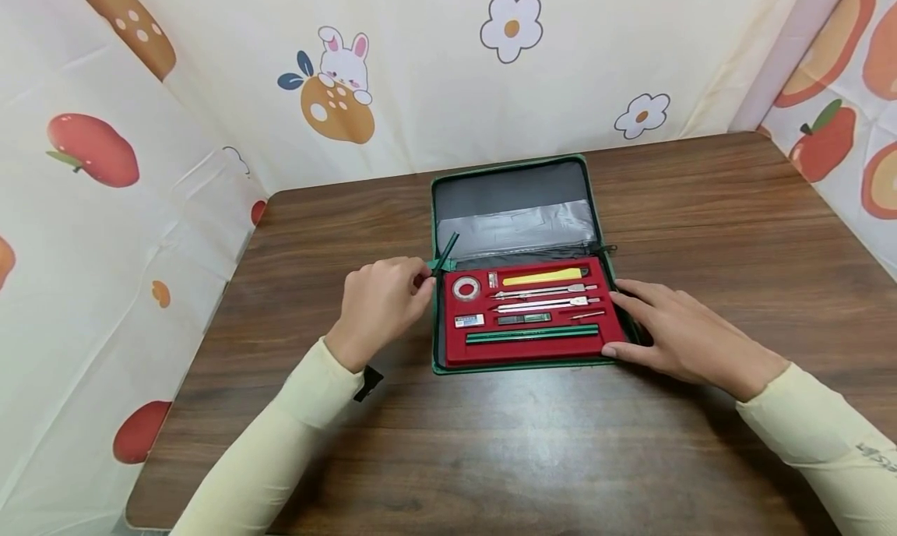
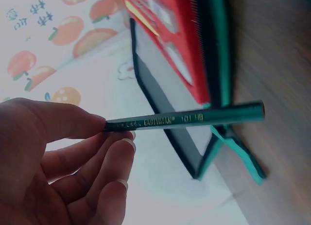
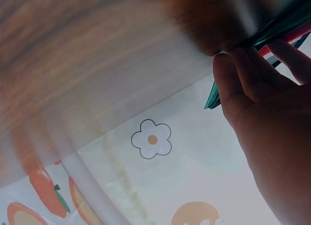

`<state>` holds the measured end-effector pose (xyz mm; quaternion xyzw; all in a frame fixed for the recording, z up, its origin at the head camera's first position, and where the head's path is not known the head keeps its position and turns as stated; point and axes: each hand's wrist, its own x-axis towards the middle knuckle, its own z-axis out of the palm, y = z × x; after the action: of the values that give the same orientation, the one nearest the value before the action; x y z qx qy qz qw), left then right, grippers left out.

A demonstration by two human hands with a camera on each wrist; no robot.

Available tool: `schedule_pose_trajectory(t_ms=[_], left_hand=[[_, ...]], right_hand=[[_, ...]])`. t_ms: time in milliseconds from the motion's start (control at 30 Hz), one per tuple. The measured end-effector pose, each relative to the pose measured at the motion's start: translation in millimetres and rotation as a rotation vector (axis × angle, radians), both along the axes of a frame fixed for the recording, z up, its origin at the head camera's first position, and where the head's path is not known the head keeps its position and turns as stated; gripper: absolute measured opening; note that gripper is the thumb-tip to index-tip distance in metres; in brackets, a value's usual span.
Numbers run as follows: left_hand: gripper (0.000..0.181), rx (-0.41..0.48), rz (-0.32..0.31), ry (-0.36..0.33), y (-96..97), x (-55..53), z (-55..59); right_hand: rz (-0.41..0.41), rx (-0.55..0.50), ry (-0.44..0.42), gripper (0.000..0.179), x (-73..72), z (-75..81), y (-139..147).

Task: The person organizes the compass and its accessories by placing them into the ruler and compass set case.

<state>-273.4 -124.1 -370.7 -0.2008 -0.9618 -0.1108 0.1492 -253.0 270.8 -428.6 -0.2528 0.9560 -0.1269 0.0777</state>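
Note:
In the head view a green zip case [image 1: 515,369] lies unfolded on the table, with drawing tools set in its red tray [image 1: 536,357]. My left hand [image 1: 384,306] pinches a green pencil [image 2: 194,118] by one end, at the case's left side. Gold lettering with "HB" shows along the pencil in the left wrist view. More green pencils [image 1: 532,334] lie in the tray's front slot. At the right edge of the case rests my right hand [image 1: 676,329], thumb on the tray's front corner and fingers along the side. A green tab [image 2: 245,157] sticks out at the case's fold.
The tray also holds a yellow utility knife [image 1: 543,276], two metal compasses or dividers [image 1: 543,305], an eraser [image 1: 469,321], a tape roll [image 1: 466,288] and small parts. A clear pocket [image 1: 518,226] lines the raised lid. Printed curtains [image 1: 427,68] stand behind the wooden table [image 1: 490,450].

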Motion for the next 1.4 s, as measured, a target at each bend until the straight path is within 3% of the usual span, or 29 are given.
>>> schedule_pose_trajectory(t_ms=[233, 567, 833, 1233, 1400], left_hand=[[0.017, 0.004, -0.068, -0.01, 17.8, 2.1, 6.4], [0.015, -0.131, -0.317, 0.04, 59.0, 16.1, 2.5], [0.017, -0.303, -0.427, -0.001, 96.5, 20.8, -7.8], [0.026, -0.409, -0.508, -0.005, 130.2, 23.2, -11.8], [0.023, -0.455, -0.48, -0.009, 134.2, 20.9, -10.1]], right_hand=[[-0.01, 0.007, -0.009, 0.101, -0.6, 0.1, -1], [-0.013, 0.007, -0.016, 0.101, -0.8, 0.6, 0], [-0.008, 0.003, -0.009, 0.1, -0.4, 0.7, -1], [0.001, -0.01, 0.014, 0.098, -0.2, 0.7, 0], [0.01, -0.016, 0.017, 0.098, 0.0, 0.2, 0]])
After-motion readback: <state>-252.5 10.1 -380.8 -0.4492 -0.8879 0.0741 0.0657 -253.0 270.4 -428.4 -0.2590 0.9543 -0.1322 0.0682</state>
